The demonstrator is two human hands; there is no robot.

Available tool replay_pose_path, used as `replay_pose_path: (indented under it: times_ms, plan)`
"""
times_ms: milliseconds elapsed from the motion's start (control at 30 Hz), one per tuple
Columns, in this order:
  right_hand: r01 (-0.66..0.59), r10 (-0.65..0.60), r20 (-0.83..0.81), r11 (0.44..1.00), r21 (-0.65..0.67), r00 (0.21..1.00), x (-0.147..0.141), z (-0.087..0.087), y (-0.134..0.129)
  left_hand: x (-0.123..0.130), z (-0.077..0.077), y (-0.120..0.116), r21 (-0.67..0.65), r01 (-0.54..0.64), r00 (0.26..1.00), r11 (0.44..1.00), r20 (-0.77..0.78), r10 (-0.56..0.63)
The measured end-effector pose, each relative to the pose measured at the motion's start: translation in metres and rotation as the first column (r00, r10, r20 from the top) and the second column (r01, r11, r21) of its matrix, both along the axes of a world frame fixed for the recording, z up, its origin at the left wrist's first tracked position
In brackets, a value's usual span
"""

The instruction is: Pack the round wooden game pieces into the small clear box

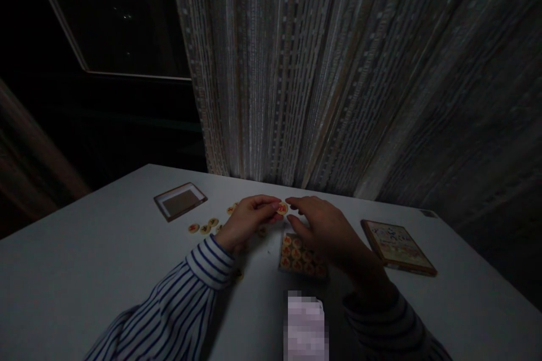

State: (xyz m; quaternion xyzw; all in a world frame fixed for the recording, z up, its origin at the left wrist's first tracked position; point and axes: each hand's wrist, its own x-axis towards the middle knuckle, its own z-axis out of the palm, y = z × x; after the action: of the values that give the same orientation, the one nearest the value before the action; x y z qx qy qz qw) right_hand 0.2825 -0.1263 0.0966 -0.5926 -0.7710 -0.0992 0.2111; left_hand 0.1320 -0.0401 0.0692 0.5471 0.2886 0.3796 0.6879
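Between thumb and fingers, my left hand (253, 218) grips a round wooden piece with a red character (282, 208). My right hand (324, 228) is just to the right of that piece, thumb and forefinger apart, with nothing visible between them. Below the hands lies a box of round pieces with red characters (297, 256); my right hand hides part of its right side. Loose round pieces (205, 229) lie on the white table left of my left hand, some partly covered by the hand and wrist.
An open shallow tray (180, 201) lies at the back left of the table (105, 259). A flat box with a printed picture (398, 246) is on the right. Near the front is a pixelated pale object (305, 327). Curtains hang behind the table.
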Motion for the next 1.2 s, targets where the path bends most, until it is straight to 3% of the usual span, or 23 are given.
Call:
replay_pose_path:
  times_ms: [367, 600, 900, 1067, 1200]
  plan:
    - [0.090, -0.090, 0.000, 0.994, -0.068, 0.996, 0.001, 0.000, 0.005, 0.013, -0.009, 0.007, 0.035, 0.088, 0.996, 0.996, -0.003, -0.088]
    - [0.089, -0.090, -0.005, 0.993, -0.073, 0.996, 0.003, -0.009, 0.011, 0.012, -0.007, 0.007, 0.040, 0.117, 0.992, 0.992, -0.056, -0.115]
    - [0.063, -0.063, 0.005, 0.995, -0.079, 0.998, 0.004, -0.007, 0.015, 0.013, -0.006, 0.010, 0.071, 0.092, 0.994, 0.993, -0.072, -0.086]
    - [0.070, -0.070, 0.004, 0.990, -0.125, 0.998, 0.009, -0.006, 0.021, 0.013, -0.009, 0.016, 0.186, 0.064, 0.982, 0.980, -0.187, -0.029]
    - [0.086, -0.084, 0.022, 0.982, -0.169, 0.996, 0.014, -0.011, 0.026, 0.011, -0.018, 0.024, 0.359, 0.082, 0.938, 0.930, -0.344, 0.050]
